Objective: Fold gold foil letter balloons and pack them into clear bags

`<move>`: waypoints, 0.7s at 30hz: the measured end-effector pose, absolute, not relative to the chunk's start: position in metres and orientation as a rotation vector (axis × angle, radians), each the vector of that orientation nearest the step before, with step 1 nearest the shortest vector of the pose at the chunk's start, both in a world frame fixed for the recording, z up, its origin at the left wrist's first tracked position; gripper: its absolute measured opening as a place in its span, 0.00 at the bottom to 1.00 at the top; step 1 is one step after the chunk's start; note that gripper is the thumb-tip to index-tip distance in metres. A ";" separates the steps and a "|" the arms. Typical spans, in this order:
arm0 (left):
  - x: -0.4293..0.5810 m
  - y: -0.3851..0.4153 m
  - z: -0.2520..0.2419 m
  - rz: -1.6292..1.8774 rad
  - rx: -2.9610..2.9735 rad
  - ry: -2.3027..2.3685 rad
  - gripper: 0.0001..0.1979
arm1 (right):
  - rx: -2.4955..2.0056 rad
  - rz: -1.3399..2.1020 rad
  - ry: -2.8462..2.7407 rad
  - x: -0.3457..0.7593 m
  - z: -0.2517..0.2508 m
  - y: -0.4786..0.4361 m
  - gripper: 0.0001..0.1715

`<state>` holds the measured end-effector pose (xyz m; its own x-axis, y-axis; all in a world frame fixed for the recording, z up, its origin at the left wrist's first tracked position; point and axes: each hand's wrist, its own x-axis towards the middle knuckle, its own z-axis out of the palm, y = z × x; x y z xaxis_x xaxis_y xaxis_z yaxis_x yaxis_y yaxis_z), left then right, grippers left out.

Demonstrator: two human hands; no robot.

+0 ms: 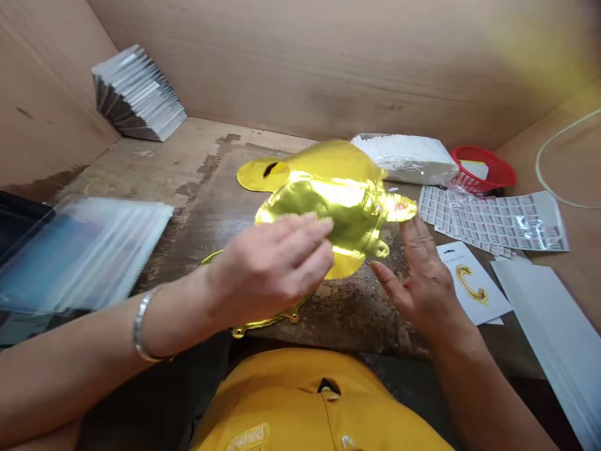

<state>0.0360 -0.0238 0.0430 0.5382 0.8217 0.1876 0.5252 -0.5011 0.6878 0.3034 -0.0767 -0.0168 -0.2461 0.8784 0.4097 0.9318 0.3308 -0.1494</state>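
The left hand (267, 269) lies flat on the gold foil balloon (323, 207), and the open right hand (425, 275) sits just beside it, hands apart.

Gold foil balloon (323, 200) partly behind the left hand (267, 269); top-right yellow smear (539, 44) too blurred to name

A mustard-yellow buttoned shirt (300, 401) fills six o'clock, with small round metal buttons (347, 441) and a pale embroidered badge (248, 436), its lettering cut off by the frame edge. Dark cloth (150, 401) shows at seven o'clock. At eight o'clock, a plain silver bangle (143, 324) circles the left forearm (79, 376), just behind the left hand (267, 269). No sleeve covers either forearm.
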 end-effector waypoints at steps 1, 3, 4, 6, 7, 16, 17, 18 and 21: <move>0.040 -0.028 0.024 0.625 2.307 0.974 0.05 | -1.613 -0.170 -2.204 0.308 -0.020 -0.080 0.48; 0.041 -0.032 -0.018 0.507 2.653 0.711 0.08 | -1.636 -0.111 -2.288 0.316 -0.031 -0.088 0.49; 0.040 -0.033 -0.038 0.423 2.789 0.623 0.09 | -1.645 -0.065 -2.340 0.319 -0.038 -0.091 0.49; 0.032 -0.034 -0.066 0.271 2.923 0.554 0.09 | -1.654 0.025 -2.429 0.323 -0.048 -0.095 0.50; 0.028 -0.034 -0.074 0.223 2.927 0.560 0.08 | -1.652 0.065 -2.460 0.324 -0.051 -0.096 0.50; 0.008 -0.042 -0.070 0.346 2.538 0.798 0.08 | -1.180 0.423 -2.623 0.301 -0.068 -0.061 0.29; 0.008 -0.041 -0.069 0.346 2.499 0.816 0.08 | -1.127 0.481 -2.615 0.298 -0.074 -0.056 0.25; 0.006 -0.040 -0.069 0.342 2.466 0.820 0.09 | -1.097 0.522 -2.588 0.295 -0.079 -0.052 0.22; -0.005 -0.029 -0.067 0.316 2.423 0.770 0.13 | -1.096 0.558 -2.457 0.290 -0.089 -0.045 0.17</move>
